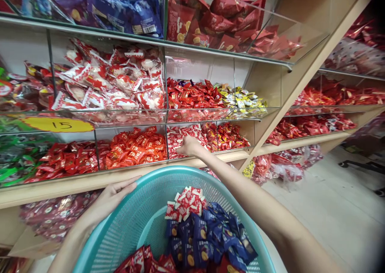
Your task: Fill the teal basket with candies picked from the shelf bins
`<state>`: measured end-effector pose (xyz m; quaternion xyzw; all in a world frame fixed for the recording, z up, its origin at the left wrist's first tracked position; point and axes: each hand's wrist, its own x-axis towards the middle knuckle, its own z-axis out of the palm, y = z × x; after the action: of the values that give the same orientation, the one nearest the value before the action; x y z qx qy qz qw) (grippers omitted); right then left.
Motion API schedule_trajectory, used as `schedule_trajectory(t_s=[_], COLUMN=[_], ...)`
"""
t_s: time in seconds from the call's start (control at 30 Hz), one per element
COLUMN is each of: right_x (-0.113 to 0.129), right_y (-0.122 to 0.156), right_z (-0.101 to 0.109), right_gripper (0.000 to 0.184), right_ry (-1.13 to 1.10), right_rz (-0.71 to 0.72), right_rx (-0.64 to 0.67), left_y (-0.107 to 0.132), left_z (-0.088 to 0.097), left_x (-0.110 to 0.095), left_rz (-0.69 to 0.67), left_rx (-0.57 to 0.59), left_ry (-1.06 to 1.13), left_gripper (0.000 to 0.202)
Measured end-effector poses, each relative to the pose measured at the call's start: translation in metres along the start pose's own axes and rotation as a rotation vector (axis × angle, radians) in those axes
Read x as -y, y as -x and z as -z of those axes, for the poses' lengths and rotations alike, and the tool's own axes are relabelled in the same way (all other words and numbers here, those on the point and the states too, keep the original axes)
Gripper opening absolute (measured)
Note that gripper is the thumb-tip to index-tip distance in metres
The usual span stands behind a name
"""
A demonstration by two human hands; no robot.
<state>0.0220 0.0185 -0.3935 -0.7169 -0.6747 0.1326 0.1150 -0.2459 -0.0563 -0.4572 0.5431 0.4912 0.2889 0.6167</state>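
A teal plastic basket [114, 221] with perforated walls is tilted in front of me, against the shelf front. My left hand [118, 192] grips its rim on the left, fingers laid along the edge. Inside lie small red-and-white candy packets [188, 202], dark blue packets [207, 241] and red packets [147, 261]. Across the basket my right arm reaches to the bottom shelf. There my right hand [191, 146] is at the compartment of red-and-white candies [177, 138], its fingers curled together. What they hold, if anything, is hidden.
Glass-fronted compartments hold orange-red packets [136, 146], white-and-red wrapped sweets [114, 80] and yellow-white candies [243, 98]. A yellow tag [57, 124] reads 15. Bagged goods [276, 166] lie on the floor beneath the right shelves. A slanted wooden panel [300, 76] divides the shelving.
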Motion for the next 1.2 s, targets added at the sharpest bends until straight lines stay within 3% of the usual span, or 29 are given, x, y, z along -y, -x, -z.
schedule_trajectory(t_s=[0.13,0.3,0.43,0.57,0.73,0.9,1.03,1.13,1.2], right_x=[-0.015,-0.038,-0.057,-0.070,-0.068,-0.063,-0.064,-0.070,-0.077], right_y=[0.012,0.061,0.105,0.125,0.127,0.132,0.117,0.082,0.052], right_z=[0.011,0.014,-0.008,-0.035,-0.051,-0.050,-0.028,-0.004,0.008], right_gripper=[0.023,0.024,0.018,0.007,0.010,0.015,0.017,0.015,0.017], right_ry=[-0.194,-0.350,-0.135,0.222,0.428,0.421,0.295,0.173,0.119], right_rz=[0.038,0.215,0.300,0.287,0.276,0.301,0.312,0.286,0.196], right_rx=[0.009,0.012,-0.024,-0.020,-0.006,0.002,-0.087,-0.190,-0.257], left_y=[-0.001,0.001,0.002,0.004,0.007,0.005,0.001,0.000,0.001], left_z=[0.001,0.001,-0.001,-0.004,-0.008,-0.005,-0.001,-0.001,-0.002], left_x=[0.001,0.002,0.000,-0.004,-0.010,-0.005,0.000,0.000,-0.001], left_rz=[0.000,0.007,0.026,0.007,0.006,-0.010,-0.011,-0.017,-0.024], left_rx=[-0.006,0.008,0.004,-0.026,-0.112,-0.036,-0.020,-0.019,-0.025], left_ry=[0.004,0.014,0.007,-0.006,-0.047,-0.007,-0.011,-0.014,-0.020], left_gripper=[0.051,0.051,0.052,0.053,0.055,0.050,0.049,0.051,0.052])
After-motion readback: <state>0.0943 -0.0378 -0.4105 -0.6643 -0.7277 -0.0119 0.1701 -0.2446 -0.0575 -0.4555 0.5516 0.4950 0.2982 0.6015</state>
